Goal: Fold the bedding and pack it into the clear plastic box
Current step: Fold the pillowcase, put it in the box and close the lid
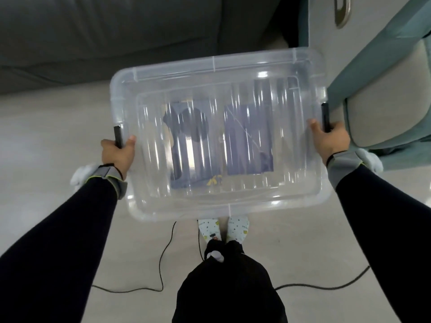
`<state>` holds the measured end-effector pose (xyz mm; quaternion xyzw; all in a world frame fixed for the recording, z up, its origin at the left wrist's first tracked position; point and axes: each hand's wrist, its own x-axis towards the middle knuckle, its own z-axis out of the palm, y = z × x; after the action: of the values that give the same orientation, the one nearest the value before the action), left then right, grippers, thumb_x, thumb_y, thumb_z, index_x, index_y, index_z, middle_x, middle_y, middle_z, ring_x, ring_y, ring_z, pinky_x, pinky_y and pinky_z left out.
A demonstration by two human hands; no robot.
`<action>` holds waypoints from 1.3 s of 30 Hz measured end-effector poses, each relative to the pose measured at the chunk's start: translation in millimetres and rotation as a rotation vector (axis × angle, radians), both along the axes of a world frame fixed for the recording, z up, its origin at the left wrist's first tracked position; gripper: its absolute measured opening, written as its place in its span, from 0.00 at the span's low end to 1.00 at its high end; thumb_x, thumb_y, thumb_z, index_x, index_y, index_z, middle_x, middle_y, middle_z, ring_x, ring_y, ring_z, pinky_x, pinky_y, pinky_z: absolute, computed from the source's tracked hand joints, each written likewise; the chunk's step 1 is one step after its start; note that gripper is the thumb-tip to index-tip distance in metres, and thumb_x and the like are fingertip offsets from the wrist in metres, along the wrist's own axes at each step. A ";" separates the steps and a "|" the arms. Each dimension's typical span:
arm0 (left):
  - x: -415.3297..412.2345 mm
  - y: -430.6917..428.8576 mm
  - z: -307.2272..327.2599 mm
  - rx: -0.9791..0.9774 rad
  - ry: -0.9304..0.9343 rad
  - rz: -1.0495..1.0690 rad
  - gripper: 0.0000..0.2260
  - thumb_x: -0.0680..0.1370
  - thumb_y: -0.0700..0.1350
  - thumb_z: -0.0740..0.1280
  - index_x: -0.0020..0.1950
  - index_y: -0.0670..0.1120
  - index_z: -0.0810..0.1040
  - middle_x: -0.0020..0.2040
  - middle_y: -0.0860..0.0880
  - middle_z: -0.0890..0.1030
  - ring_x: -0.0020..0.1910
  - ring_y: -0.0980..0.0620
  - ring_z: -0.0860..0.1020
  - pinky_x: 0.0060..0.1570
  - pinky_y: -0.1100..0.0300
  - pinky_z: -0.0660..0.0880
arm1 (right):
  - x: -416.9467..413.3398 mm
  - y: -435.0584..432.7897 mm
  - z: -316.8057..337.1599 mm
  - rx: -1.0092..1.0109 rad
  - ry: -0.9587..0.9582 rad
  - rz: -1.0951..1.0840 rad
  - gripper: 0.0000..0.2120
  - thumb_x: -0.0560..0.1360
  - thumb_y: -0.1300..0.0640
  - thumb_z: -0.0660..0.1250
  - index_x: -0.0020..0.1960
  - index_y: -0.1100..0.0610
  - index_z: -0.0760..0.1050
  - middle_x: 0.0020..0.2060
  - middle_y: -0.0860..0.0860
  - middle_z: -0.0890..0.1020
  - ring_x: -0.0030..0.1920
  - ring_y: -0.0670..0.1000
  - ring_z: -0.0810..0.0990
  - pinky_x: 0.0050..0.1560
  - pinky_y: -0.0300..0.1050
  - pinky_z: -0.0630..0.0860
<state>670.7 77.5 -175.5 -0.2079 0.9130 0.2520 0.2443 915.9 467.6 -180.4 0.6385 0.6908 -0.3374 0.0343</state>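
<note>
I hold a clear plastic box (217, 64) level in front of me, above the floor. My left hand (119, 155) grips its left side at a black latch. At the right side, my right hand (331, 141) grips the other black latch. Through the clear lid or base I see blue-purple printed sheets (247, 141) inside; blur keeps me from telling what they are. No bedding shows in this view.
A dark grey sofa (105, 31) runs along the top left. A teal and beige chair (382, 101) stands close at the right, next to my right hand. Black cables (163, 264) trail over the pale floor around my feet (224, 229).
</note>
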 end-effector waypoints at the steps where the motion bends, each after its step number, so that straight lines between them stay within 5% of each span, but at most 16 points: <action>1: 2.5 -0.9 7.3 0.016 -0.024 -0.001 0.28 0.73 0.61 0.66 0.60 0.40 0.66 0.53 0.40 0.77 0.52 0.38 0.79 0.53 0.42 0.78 | 5.3 -1.3 5.7 -0.016 0.010 -0.016 0.28 0.74 0.40 0.65 0.61 0.63 0.70 0.56 0.60 0.79 0.57 0.60 0.77 0.50 0.44 0.68; 7: 22.0 -32.8 78.4 0.072 -0.157 -0.050 0.42 0.60 0.72 0.67 0.60 0.40 0.72 0.52 0.40 0.80 0.48 0.39 0.81 0.44 0.48 0.79 | 62.4 -24.1 90.0 -0.086 0.081 -0.039 0.27 0.75 0.42 0.65 0.60 0.64 0.66 0.56 0.61 0.77 0.57 0.61 0.76 0.56 0.50 0.70; 13: 71.6 6.7 237.1 0.121 -0.122 -0.311 0.31 0.67 0.75 0.60 0.44 0.46 0.75 0.41 0.43 0.79 0.40 0.42 0.79 0.45 0.49 0.77 | 171.3 -42.9 248.9 -0.055 0.124 -0.204 0.23 0.74 0.41 0.67 0.49 0.64 0.74 0.41 0.55 0.76 0.44 0.57 0.76 0.41 0.45 0.68; 18: 123.0 90.3 348.2 0.071 -0.025 -0.743 0.37 0.75 0.70 0.53 0.57 0.37 0.76 0.54 0.36 0.79 0.54 0.36 0.77 0.54 0.50 0.73 | 270.1 -53.0 367.4 0.017 -0.015 -0.341 0.31 0.76 0.33 0.57 0.44 0.63 0.74 0.42 0.62 0.76 0.44 0.60 0.73 0.50 0.53 0.71; 22: 201.7 195.2 419.4 0.155 0.049 -1.008 0.34 0.78 0.64 0.55 0.61 0.33 0.73 0.61 0.34 0.76 0.60 0.36 0.74 0.59 0.50 0.69 | 406.8 -64.3 435.1 0.113 -0.164 -0.503 0.37 0.76 0.31 0.48 0.51 0.65 0.75 0.45 0.66 0.78 0.46 0.63 0.75 0.46 0.52 0.68; 28: 355.9 360.8 448.6 0.200 0.088 -1.401 0.33 0.79 0.62 0.54 0.63 0.32 0.72 0.63 0.31 0.74 0.63 0.35 0.72 0.61 0.50 0.66 | 580.2 -51.0 471.1 0.114 -0.174 -0.796 0.36 0.76 0.31 0.47 0.64 0.59 0.74 0.48 0.64 0.80 0.49 0.63 0.77 0.50 0.52 0.71; 35: 555.6 543.5 445.6 0.242 0.163 -1.672 0.35 0.79 0.64 0.53 0.62 0.32 0.73 0.61 0.30 0.75 0.63 0.33 0.73 0.64 0.48 0.66 | 749.9 -25.5 466.4 0.120 -0.168 -1.074 0.36 0.77 0.32 0.44 0.67 0.57 0.71 0.55 0.63 0.79 0.52 0.62 0.77 0.49 0.50 0.68; 39: 689.0 627.6 452.7 0.362 0.126 -1.787 0.31 0.80 0.60 0.55 0.67 0.34 0.70 0.63 0.31 0.74 0.64 0.34 0.71 0.64 0.50 0.65 | 846.7 0.3 477.1 0.118 -0.187 -1.245 0.37 0.77 0.33 0.45 0.68 0.60 0.68 0.64 0.63 0.74 0.63 0.64 0.73 0.62 0.54 0.68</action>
<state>1359.7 705.1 277.1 0.6318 0.6924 0.1195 0.3272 1762.6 467.9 296.8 0.9485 0.2012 -0.1982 -0.1433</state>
